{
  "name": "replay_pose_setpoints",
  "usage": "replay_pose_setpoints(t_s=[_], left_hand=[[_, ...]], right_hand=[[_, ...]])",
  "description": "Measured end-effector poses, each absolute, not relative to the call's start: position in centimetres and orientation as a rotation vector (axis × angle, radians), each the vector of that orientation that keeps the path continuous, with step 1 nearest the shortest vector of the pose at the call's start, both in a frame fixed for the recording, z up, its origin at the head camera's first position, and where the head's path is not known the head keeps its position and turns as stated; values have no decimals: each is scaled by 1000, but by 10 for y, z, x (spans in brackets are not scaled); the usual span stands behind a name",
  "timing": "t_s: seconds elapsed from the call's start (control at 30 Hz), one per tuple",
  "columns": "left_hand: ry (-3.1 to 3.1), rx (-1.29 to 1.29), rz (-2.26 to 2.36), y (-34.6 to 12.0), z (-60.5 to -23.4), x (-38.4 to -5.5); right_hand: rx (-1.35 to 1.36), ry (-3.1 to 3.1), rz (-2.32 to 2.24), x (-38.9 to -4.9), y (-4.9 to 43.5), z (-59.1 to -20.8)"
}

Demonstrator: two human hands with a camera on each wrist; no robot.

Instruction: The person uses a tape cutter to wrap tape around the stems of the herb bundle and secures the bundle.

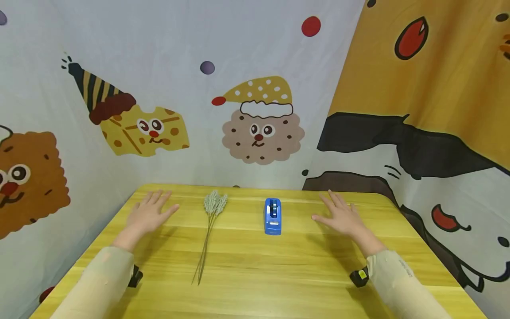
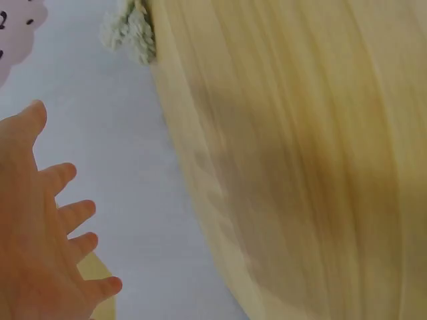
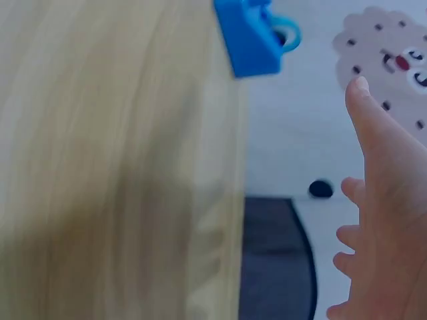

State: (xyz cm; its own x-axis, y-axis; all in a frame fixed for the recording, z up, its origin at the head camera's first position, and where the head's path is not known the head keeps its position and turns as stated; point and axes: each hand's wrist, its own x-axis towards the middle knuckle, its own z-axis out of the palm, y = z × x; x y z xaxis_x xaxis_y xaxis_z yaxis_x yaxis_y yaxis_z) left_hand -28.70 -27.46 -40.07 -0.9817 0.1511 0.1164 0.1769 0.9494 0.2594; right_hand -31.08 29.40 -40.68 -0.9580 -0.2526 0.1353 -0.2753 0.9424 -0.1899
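Observation:
My left hand hovers over the left side of the table, fingers spread, holding nothing. To its right lies a small bunch of dried flower stems with pale grey-green heads toward the back; the heads also show at the top of the left wrist view. A blue tape dispenser stands right of the stems, near the middle. My right hand, fingers apart and nothing in it, is held above the table right of the dispenser. In the right wrist view the dispenser appears at the top, beyond the thumb.
The wooden table ends at a back edge against a white cloth printed with cartoon food. A patterned cloth with a large cartoon animal hangs on the right. Black wrist cameras sit under both sleeves.

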Motion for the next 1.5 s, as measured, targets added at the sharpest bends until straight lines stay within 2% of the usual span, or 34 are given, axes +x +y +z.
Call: replay_pose_setpoints(t_s=[0.3,0.63,0.83,1.17,1.5], left_hand=[[-2900,-413,-528,-242,-401,-284],[-2759,-668,-970,-161,-406,-289],[-2712,-762,-1212,-111,-402,-295],[-2690,-654,-1642,-53,-420,-315],[-2567,-551,-2007,-19,-445,-334]], right_hand=[[562,-2903,494,-299,259,-395],[598,-2755,974,-300,218,-404],[392,-2643,1371,-305,196,-421],[-119,-2337,2032,-315,172,-460],[-101,-2276,2093,-311,161,-469]])
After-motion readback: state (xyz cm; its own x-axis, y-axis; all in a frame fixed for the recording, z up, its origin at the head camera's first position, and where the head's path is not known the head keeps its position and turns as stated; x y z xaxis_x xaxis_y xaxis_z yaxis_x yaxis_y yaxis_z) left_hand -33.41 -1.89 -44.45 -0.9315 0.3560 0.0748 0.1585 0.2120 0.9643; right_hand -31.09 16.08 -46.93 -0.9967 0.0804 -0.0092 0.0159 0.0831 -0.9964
